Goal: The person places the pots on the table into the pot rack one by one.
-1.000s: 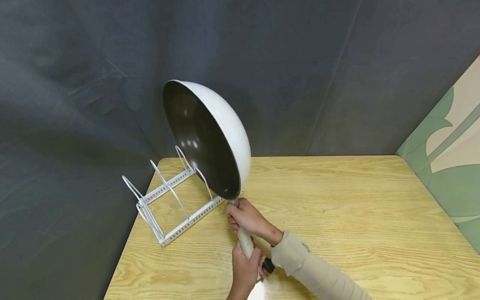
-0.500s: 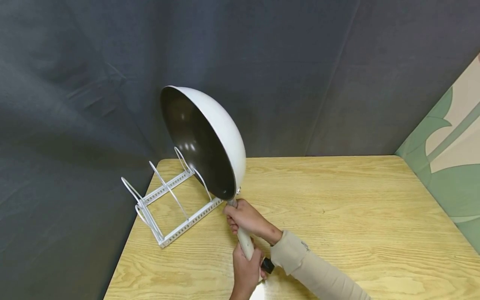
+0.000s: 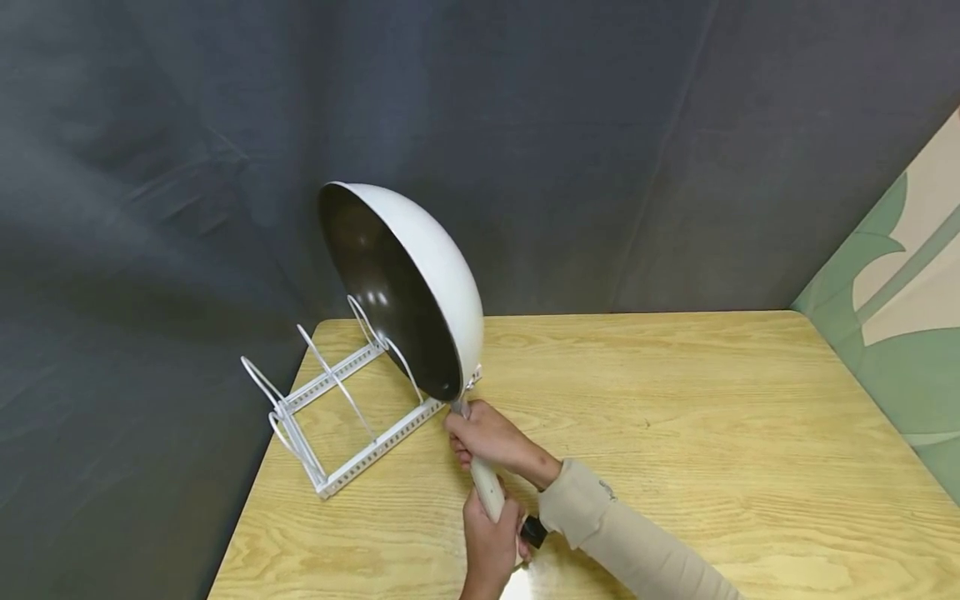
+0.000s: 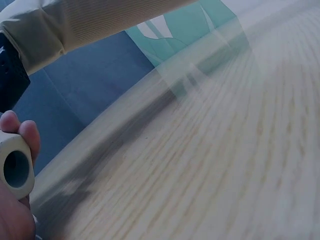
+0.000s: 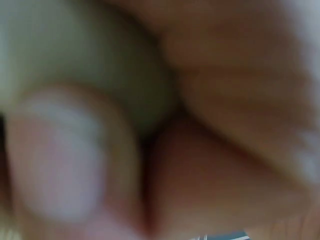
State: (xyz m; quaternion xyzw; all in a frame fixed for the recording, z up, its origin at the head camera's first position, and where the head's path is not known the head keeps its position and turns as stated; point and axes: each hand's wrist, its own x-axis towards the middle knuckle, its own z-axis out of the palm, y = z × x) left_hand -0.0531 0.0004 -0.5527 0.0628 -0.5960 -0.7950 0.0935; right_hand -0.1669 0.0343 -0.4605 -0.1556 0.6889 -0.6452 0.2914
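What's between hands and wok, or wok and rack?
Nothing visible: left hand and right hand both grip the handle. Nothing shows between wok and rack either; they overlap in the head view, contact unclear.

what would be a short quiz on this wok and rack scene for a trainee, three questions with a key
1. True or false: the right hand and the left hand both grip the handle.
2. Which hand is nearer the handle's free end: a) left, b) right?
3. Fill in: the wok is dark inside; its outside and the rack are ____.

Key: 1. True. 2. a. 3. White.
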